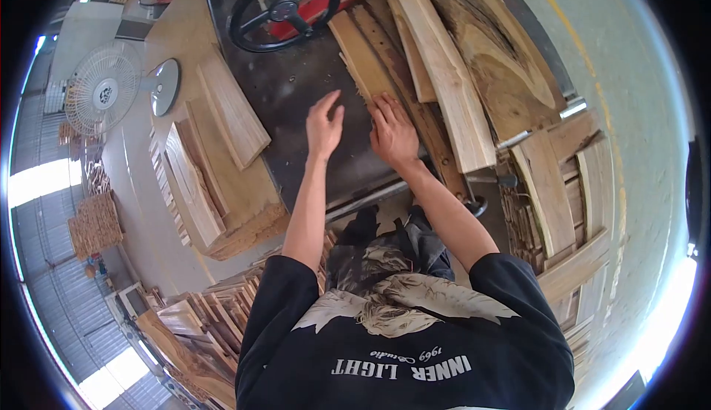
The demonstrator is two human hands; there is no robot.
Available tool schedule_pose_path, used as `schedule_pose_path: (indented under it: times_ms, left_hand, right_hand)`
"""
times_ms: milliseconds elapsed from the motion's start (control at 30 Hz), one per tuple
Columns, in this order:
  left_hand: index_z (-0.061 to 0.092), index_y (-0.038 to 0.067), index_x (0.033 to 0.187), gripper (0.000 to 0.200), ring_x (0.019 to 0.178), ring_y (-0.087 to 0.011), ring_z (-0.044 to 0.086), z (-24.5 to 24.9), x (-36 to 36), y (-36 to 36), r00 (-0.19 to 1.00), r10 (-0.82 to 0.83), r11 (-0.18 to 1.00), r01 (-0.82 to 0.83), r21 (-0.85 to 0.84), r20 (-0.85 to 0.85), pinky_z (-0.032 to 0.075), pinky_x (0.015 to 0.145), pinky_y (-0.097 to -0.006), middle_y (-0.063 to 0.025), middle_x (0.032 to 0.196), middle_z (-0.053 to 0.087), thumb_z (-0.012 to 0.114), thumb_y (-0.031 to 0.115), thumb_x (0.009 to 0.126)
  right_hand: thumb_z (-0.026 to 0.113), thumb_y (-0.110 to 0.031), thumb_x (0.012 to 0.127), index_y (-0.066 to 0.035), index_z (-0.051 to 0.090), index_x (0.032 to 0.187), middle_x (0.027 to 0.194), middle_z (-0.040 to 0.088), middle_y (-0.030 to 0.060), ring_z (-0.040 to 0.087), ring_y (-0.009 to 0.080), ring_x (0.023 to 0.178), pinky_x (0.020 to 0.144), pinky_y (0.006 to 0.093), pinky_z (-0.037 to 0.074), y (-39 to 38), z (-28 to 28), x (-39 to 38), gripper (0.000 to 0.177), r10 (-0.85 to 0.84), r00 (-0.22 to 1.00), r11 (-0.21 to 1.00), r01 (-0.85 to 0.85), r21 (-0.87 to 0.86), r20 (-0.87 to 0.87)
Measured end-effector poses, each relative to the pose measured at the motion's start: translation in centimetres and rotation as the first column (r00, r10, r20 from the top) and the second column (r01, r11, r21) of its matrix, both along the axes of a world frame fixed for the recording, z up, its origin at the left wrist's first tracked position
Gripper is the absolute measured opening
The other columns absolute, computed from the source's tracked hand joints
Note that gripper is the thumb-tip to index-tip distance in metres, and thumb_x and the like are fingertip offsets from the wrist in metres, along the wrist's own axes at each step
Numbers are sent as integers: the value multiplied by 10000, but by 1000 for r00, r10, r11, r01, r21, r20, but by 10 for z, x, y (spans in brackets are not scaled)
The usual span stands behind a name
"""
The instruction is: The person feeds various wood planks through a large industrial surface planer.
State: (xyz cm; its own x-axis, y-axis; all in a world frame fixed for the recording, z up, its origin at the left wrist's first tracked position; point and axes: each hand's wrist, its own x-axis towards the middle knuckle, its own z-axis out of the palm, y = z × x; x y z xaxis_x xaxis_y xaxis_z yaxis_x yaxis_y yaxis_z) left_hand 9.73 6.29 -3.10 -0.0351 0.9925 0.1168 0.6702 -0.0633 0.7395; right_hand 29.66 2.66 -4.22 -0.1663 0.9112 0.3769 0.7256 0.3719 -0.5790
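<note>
My right hand (394, 130) lies with outstretched fingers on the near end of a narrow wooden board (357, 53), which has a rough left edge. The board runs away from me over a dark machine table (296, 102), alongside a long brown rail (396, 65). Its far end reaches a red machine part (318, 11) below a black handwheel (284, 10). My left hand (324, 127) hovers over the dark table, left of the board, with its thumb and fingers apart and nothing in them.
Pale planks (444, 73) and a wide live-edge slab (503, 54) lie right of the rail. Left is a wooden table (252, 210) with loose boards (229, 106) and a white fan (105, 90). Stacked timber (544, 188) stands at lower right, more wood (200, 321) at lower left.
</note>
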Motion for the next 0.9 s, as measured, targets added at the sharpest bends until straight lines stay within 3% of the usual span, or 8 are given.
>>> schedule_pose_path:
  times_ms: [133, 200, 300, 367, 400, 500, 800, 900]
  left_hand:
    - [733, 107, 1304, 389, 1235, -354, 635, 1, -114, 21, 952, 237, 953, -190, 234, -193, 448, 1111, -463, -137, 1299, 727, 758, 100, 916]
    - [682, 110, 1391, 510, 1359, -394, 549, -19, -198, 26, 902, 353, 926, -300, 230, -247, 406, 1160, -516, -185, 1441, 641, 803, 230, 910]
    - [519, 132, 1565, 854, 1520, -444, 366, -14, -277, 40, 673, 575, 750, -660, -28, -466, 311, 1234, -578, -259, 1630, 429, 823, 524, 870]
    - [366, 157, 1648, 1083, 1570, -479, 244, -23, -292, 52, 670, 593, 652, -725, -223, -446, 245, 1262, -607, -297, 1689, 276, 786, 697, 809]
    - [290, 170, 1690, 1198, 1595, -496, 182, -27, -295, 60, 670, 604, 594, -740, -317, -432, 211, 1276, -621, -316, 1718, 200, 767, 783, 778]
    - [202, 186, 1715, 1264, 1599, -515, 160, -22, -259, 53, 618, 640, 586, -777, -230, -457, 179, 1287, -618, -361, 1712, 151, 732, 835, 768]
    - [276, 166, 1691, 1224, 1561, -547, 205, -3, -169, -28, 668, 566, 693, -703, -161, -484, 209, 1268, -634, -332, 1709, 180, 743, 816, 765]
    - [289, 160, 1686, 1227, 1558, -544, 204, -2, -119, -69, 638, 531, 693, -706, -148, -557, 216, 1259, -647, -295, 1730, 153, 747, 818, 757]
  right_hand:
    - [712, -97, 791, -37, 679, 1240, 1416, 627, 144, 537, 345, 1419, 1211, 476, 430, 46, -2, -22, 454, -36, 999, 997, 36, 74, 0]
    - [704, -104, 802, -42, 683, 1233, 1399, 644, 137, 555, 334, 1407, 1203, 475, 439, 72, 0, -35, 436, -48, 999, 992, 49, 120, -17]
    - [682, -112, 827, -50, 694, 1216, 1395, 666, 130, 590, 311, 1387, 1187, 470, 461, 95, -6, -45, 393, -77, 996, 987, 71, 143, 34]
    - [673, -118, 846, -54, 695, 1218, 1412, 665, 132, 598, 307, 1381, 1185, 467, 465, 106, -9, -49, 377, -84, 995, 988, 75, 135, 61]
    - [672, -120, 848, -54, 695, 1218, 1403, 669, 134, 602, 309, 1376, 1183, 465, 467, 112, -10, -52, 376, -84, 994, 987, 74, 143, 63]
    - [672, -125, 849, -55, 700, 1206, 1366, 686, 142, 619, 314, 1352, 1172, 463, 476, 129, -11, -57, 365, -85, 994, 981, 72, 177, 66]
    - [713, -194, 811, -63, 729, 1059, 1235, 723, 136, 677, 337, 1219, 1090, 466, 522, 180, -12, -77, 281, -66, 998, 962, 64, 264, 1]
    - [743, -264, 829, -69, 736, 1081, 1306, 695, 123, 657, 332, 1242, 1104, 470, 510, 194, 1, -79, 319, -7, 999, 999, 9, 50, -46]
